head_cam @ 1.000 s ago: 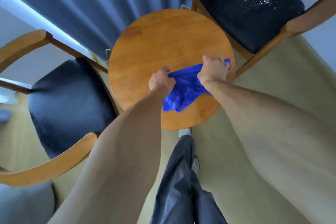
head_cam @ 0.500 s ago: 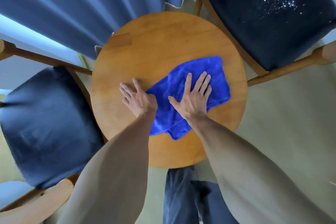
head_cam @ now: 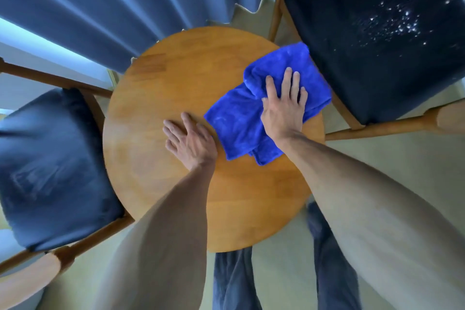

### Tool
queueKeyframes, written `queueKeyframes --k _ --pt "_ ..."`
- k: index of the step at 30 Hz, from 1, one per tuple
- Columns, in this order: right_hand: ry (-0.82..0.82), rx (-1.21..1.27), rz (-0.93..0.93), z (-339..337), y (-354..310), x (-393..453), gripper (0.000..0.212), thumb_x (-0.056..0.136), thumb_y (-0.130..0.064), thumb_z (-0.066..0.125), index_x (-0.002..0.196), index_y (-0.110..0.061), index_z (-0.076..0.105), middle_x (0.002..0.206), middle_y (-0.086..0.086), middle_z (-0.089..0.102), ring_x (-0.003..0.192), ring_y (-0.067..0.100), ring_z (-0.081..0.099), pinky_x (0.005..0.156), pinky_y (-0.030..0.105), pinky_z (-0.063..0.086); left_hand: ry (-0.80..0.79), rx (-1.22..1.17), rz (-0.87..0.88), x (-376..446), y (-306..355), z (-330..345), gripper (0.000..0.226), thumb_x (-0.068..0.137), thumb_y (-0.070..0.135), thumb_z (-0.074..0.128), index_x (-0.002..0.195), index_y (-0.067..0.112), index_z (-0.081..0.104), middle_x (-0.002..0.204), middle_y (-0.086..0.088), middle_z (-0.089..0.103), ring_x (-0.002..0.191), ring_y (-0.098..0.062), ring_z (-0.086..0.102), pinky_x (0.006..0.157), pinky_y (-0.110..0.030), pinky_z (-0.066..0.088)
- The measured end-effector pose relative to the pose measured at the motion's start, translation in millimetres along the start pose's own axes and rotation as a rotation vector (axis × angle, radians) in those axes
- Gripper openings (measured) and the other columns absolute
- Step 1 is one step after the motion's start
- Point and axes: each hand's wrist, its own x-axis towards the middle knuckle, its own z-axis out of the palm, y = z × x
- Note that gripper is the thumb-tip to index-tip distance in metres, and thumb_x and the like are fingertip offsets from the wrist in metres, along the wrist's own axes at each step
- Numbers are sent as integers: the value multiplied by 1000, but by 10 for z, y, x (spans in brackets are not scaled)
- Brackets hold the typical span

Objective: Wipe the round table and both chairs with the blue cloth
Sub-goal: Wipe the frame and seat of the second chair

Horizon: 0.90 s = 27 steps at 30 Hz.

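Note:
The blue cloth (head_cam: 239, 121) lies bunched on the right side of the round wooden table (head_cam: 163, 83), its far corner reaching past the table's right rim. My right hand (head_cam: 284, 106) presses flat on the cloth with straight fingers. My left hand (head_cam: 188, 141) rests flat on the bare wood just left of the cloth. A chair with a dark seat (head_cam: 50, 171) stands at the left. A second chair (head_cam: 377, 45) stands at the upper right, its black seat dotted with white specks.
Blue curtains (head_cam: 88, 7) hang behind the table. Both chairs' wooden arms (head_cam: 377, 128) reach close to the table rim. My legs in dark trousers (head_cam: 234, 279) stand on the pale floor right below the table's near edge.
Both hands let go of the gripped cloth and flattened out. The right hand then slid the cloth right toward the table's far right rim. The left hand stayed near the middle.

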Motion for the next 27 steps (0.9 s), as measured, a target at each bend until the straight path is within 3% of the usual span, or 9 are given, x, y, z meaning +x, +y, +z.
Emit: queueKeyframes --k 5,8,11,14,22,27 --pt "-50 -9 46 -113 434 176 64 93 -23 49 152 -31 25 154 30 25 142 45 26 109 56 29 50 18 -142 -127 39 246 56 100 41 23 154 30 17 162 -21 2 150 -33 3 113 -51 16" --pt "-7 10 42 -65 435 167 57 93 -36 40 149 -28 35 151 31 29 139 45 31 107 54 31 64 -17 -215 -301 -93 342 58 100 43 21 155 29 15 162 -20 -1 150 -32 0 114 -51 14" --pt "3 -3 25 3 354 125 69 90 -60 36 150 -26 32 155 31 21 144 44 22 111 55 22 82 -9 -171 -432 -251 354 57 100 42 24 155 27 18 163 -19 1 150 -32 3 113 -52 15" --pt "27 -31 -29 67 212 108 73 90 -63 34 152 -25 29 158 30 16 147 43 15 114 56 20 117 -9 -120 -412 -507 316 55 100 41 28 152 27 24 163 -16 7 150 -30 8 114 -52 15" --pt "15 -72 -190 242 -739 111 73 93 -62 30 153 -21 26 158 29 15 148 42 15 114 56 21 217 34 -17 -84 -1112 195 49 97 37 37 143 20 39 155 -16 29 139 -34 29 113 -50 22" --pt "-11 -58 -307 430 -1684 29 72 91 -60 30 153 -23 27 159 28 15 148 41 13 115 56 18 264 9 -7 301 -1530 -3 46 92 31 40 135 17 48 142 -13 44 118 -35 45 107 -44 27"
